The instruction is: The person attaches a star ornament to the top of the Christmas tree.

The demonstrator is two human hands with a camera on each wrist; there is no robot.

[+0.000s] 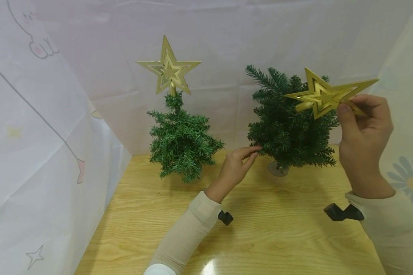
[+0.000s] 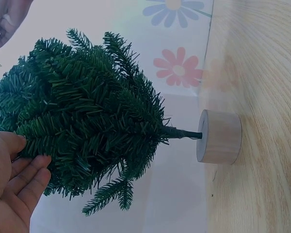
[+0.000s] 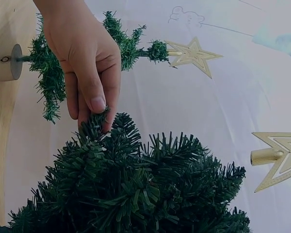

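My right hand point(image 1: 366, 133) holds a gold star tree topper point(image 1: 325, 97) by one arm, between thumb and fingers. The star is raised in front of the upper right of a dark green artificial Christmas tree point(image 1: 282, 130), its tube point(image 3: 267, 156) pointing left in the head view. With thumb and fingertips my left hand point(image 1: 235, 164) pinches a branch tip point(image 3: 94, 127) on that tree's lower left side. Below the branches, a bare stem stands in a round wooden base point(image 2: 222, 137).
Left of my left hand stands a smaller, lighter green tree point(image 1: 184, 141), with another gold star point(image 1: 169, 71) upright on its top. Both trees are on a wooden table point(image 1: 282, 236). Printed sheets point(image 1: 220, 34) hang behind and along both sides.
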